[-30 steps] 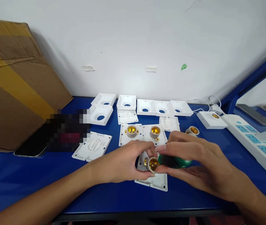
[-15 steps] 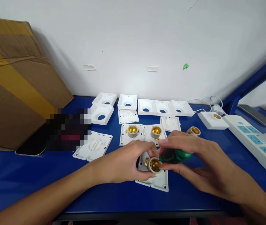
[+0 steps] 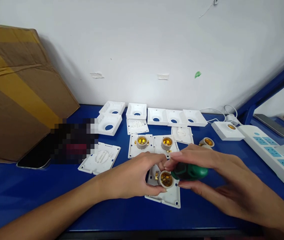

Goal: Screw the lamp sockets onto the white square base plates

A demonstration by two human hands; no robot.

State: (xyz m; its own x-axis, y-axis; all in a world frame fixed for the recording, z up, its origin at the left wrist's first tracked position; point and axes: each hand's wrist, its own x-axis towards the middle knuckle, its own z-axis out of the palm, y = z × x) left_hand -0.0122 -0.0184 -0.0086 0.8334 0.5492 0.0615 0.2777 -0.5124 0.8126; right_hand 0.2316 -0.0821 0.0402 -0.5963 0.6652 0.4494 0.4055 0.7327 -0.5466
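While the left hand (image 3: 129, 176) has its fingers clamped round a lamp socket (image 3: 166, 180) over the nearest base plate (image 3: 168, 197), the right hand (image 3: 237, 181) pinches one green-handled tool (image 3: 193, 172) just to the right. Five sockets show in all: this one, two on plates (image 3: 142, 142) farther back, one loose socket (image 3: 207, 143) on its side at the right, and one inside a cover (image 3: 224, 133) at far right. Three more plates (image 3: 99, 158) lie bare, and six open covers (image 3: 108, 120) fill the far part of the blue surface (image 3: 117, 216). The tool's tip cannot be made out; whether the held socket sits flat is hidden by fingers. Pixelation blurs a patch (image 3: 73, 141) at left. One cardboard box (image 3: 19, 96) and one power strip (image 3: 269, 150) are cut off at the edges.
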